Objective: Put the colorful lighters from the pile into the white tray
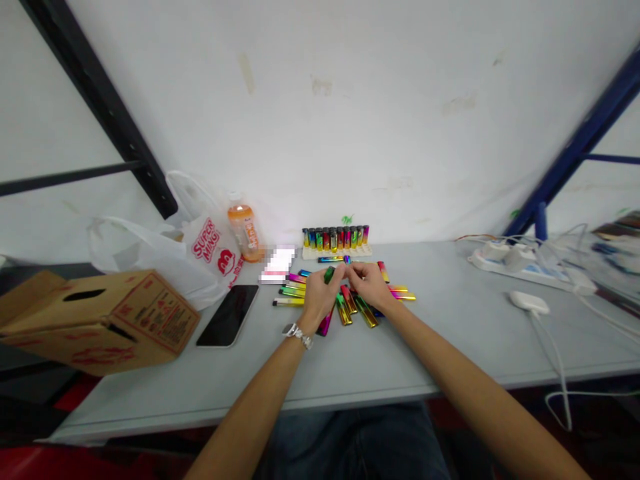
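Several shiny, multicoloured lighter-like tubes (pixel 344 311) lie loose on the grey table around both hands. My left hand (pixel 323 289), with a silver watch (pixel 298 334) at the wrist, is closed around a green tube (pixel 329 275) whose end shows above the fingers. Touching it at the fingertips is my right hand (pixel 369 283), its fingers pinched together on something too small to make out. Behind the hands, a row of upright coloured tubes (pixel 333 238) stands in a pale holder (pixel 310 254). One tube (pixel 331 259) lies flat just in front of that holder.
At the left are a cardboard box (pixel 100 320), a white plastic bag (pixel 200 260), a black phone (pixel 229 316) and an orange drink bottle (pixel 245 231). A white power strip (pixel 530 265) and a white charger (pixel 529 302) with cables lie at the right. A wall rises behind.
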Motion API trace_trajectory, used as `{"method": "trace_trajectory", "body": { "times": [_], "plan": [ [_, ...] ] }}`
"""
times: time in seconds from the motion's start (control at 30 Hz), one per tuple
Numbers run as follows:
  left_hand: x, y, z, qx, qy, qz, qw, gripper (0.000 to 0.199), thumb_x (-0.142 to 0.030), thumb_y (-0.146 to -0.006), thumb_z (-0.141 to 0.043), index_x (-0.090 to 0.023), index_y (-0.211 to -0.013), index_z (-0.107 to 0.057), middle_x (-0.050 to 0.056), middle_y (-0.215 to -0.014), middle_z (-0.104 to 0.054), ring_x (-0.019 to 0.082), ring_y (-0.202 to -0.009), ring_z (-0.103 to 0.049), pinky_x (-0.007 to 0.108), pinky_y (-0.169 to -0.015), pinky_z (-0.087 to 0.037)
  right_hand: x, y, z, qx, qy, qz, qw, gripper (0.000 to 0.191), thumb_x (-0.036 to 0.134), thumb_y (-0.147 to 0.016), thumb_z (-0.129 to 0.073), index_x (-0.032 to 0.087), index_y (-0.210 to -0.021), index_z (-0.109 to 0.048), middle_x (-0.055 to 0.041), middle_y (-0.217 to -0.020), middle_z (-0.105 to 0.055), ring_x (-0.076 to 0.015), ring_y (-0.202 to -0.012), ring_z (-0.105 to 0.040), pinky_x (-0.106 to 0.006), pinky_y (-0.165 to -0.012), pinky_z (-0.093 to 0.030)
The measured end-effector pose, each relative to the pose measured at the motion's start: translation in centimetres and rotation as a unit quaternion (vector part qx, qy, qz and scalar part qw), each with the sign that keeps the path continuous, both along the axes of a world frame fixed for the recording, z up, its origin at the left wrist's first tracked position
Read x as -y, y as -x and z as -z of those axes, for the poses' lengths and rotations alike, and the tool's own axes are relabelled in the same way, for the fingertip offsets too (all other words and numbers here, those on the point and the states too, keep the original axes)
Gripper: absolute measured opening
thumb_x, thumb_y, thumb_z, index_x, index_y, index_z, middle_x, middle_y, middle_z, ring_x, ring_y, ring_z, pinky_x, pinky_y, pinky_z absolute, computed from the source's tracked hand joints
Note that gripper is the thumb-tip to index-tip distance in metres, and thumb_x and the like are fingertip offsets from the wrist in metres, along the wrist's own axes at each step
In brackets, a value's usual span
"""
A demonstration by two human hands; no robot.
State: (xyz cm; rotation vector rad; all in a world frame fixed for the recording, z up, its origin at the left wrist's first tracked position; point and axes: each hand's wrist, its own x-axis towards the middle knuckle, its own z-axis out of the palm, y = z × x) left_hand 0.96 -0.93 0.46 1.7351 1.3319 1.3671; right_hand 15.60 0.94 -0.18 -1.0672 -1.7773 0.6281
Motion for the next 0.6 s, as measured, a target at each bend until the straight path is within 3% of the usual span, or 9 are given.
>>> {"method": "trace_trajectory", "body": {
  "times": [0.17,0.4,0.6],
  "plan": [
    [0.05,0.02,-0.02,0.002,0.001,0.0,1.0,0.051,-0.057,-0.087,-0.05,-0.018,-0.054,-0.043,-0.004,-0.052,-0.039,0.01,-0.052,-0.035,0.025,-0.052,-0.025,0.14,0.16,-0.21,0.0,0.011,0.0,1.0,0.042,0.043,-0.092,-0.046,0.016,-0.063,-0.061,0.0019,-0.05,-0.048,-0.0119,-0.05,-0.043,-0.024,-0.051,-0.033],
    [-0.57,-0.03,0.2,-0.025,0.016,-0.028,0.999,0.04,-0.041,-0.088,-0.047,-0.016,-0.057,-0.054,-0.002,-0.054,-0.05,0.013,-0.055,-0.044,0.025,-0.056,-0.031,0.04,0.23,0.02,0.007,0.024,0.007,1.0,0.047,0.05,-0.092,-0.045,0.015,-0.071,-0.067,0.0019,-0.05,-0.048,-0.012,-0.049,-0.045,-0.023,-0.05,-0.033],
    [-0.52,-0.14,0.15,-0.033,0.013,-0.048,0.998,0.039,-0.04,-0.088,-0.047,-0.018,-0.055,-0.048,-0.004,-0.051,-0.045,0.012,-0.054,-0.041,0.025,-0.053,-0.029,-0.01,0.19,0.18,0.008,0.019,0.007,1.0,0.046,0.05,-0.093,-0.045,0.016,-0.07,-0.067,0.0028,-0.048,-0.046,-0.0122,-0.048,-0.044,-0.023,-0.05,-0.033]
  ]
}}
